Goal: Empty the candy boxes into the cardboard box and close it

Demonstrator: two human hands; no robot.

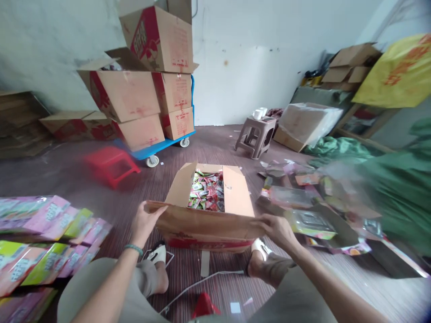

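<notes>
Between my feet on the floor stands a cardboard box (202, 231) with its top flaps folded outward. Inside lie many small wrapped packets (207, 190), green and white on one side, red on the other. My left hand (146, 224) pinches the left end of the near flap, thumb on the inner face. The right end of that same flap is gripped by my right hand (278, 231). Held this way, the near flap stands up toward me and covers part of the box's front.
Stacked cartons (129, 96) fill a blue trolley (161, 147) at back left, near a red stool (112, 166). Colourful packs (43, 237) stand at left. A grey stool (254, 134) carries white cups (258, 113). Torn packaging (313, 215) litters the right floor; a white strap (205, 280) lies in front.
</notes>
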